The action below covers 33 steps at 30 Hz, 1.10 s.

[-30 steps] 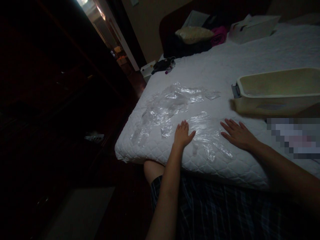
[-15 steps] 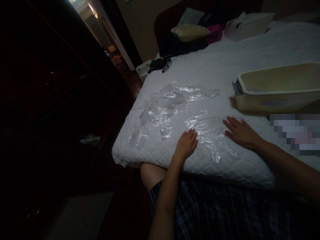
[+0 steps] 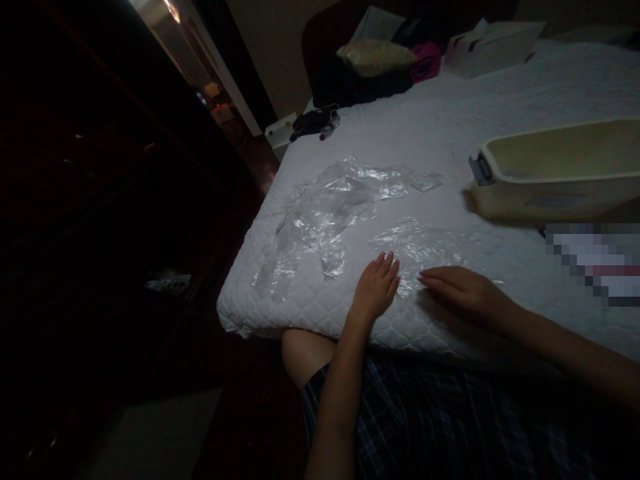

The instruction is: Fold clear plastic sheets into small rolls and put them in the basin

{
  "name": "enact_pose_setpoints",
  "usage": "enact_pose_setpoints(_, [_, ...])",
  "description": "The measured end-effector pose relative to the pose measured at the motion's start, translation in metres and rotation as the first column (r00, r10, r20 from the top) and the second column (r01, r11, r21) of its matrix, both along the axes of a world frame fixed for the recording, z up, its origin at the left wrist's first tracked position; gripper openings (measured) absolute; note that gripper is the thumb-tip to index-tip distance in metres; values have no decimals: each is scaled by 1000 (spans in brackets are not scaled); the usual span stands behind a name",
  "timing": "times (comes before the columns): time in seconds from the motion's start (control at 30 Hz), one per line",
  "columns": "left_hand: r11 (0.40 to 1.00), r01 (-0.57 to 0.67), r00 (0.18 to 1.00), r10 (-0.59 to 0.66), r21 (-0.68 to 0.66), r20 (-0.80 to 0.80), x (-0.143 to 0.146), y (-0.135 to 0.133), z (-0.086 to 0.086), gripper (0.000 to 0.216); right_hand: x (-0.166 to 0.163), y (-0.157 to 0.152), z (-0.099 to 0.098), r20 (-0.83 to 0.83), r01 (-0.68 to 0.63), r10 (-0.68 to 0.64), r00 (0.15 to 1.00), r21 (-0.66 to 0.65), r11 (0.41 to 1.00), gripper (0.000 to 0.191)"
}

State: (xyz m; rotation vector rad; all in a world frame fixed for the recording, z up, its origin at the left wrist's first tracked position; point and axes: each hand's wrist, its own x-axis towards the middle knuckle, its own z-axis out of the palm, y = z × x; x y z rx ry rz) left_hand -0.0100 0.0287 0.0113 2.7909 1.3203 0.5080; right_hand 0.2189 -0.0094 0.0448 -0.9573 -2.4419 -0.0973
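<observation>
My left grip is lying on the bed with its fingers straight and close together. It is letting go of everything, and its thumb side is resting right by the left edge of the small plastic sheet. My right grip is reaching in from the other side, over the near part of that same sheet. Its fingers are bending a little and pointing at my left one, with a gap between the two. I cannot tell if my right fingers are pinching the plastic, because it is dark there.

The small sheet is see-through, shiny and wrinkled, and it is lying on the white cover in front of me. A big plastic sheet is spreading out on the bed, farther away and to the left. A cream tub with a gray latch is sitting on the bed past my right grip. Far back, a white box is standing near a pink roll and a pale, puffy pillow. My bare knee is touching the bed's side, and I am wearing dark checked clothes.
</observation>
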Motion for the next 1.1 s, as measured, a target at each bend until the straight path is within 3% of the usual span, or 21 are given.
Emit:
enact_pose_setpoints(0.1, [1000, 8, 1000, -9, 12, 22, 0, 0, -1, 44, -28, -20, -16, 91, -176, 179, 980, -40, 984, 32])
enact_pose_setpoints(0.2, [999, 26, 997, -29, 37, 73, 0, 1, -3, 42, -40, -31, -30, 125, -242, 231, 965, 83, 967, 33])
enact_pose_setpoints(0.33, [994, 63, 977, -80, 89, 199, -3, 1, -8, 39, -42, -35, -40, 118, -195, 177, 977, 158, 968, 36])
enact_pose_setpoints(0.5, [989, 102, 955, -128, 111, 266, -15, -8, -18, 36, -41, -38, -47, 54, -142, 137, 989, 101, 985, 41])
enact_pose_setpoints(0.63, [983, 169, 959, -181, 70, 218, -18, -12, -23, 33, -44, -38, -43, 15, -140, 139, 990, 92, 986, 37])
enact_pose_setpoints(0.87, [986, 151, 962, -164, 73, 221, -16, -9, -25, 28, -46, -33, -27, -56, -73, 79, 995, 101, 992, 29])
enact_pose_setpoints(1.1, [986, 147, 949, -164, 82, 268, -16, -11, -23, 26, -50, -25, -4, -248, 11, -56, 967, -179, 984, 24])
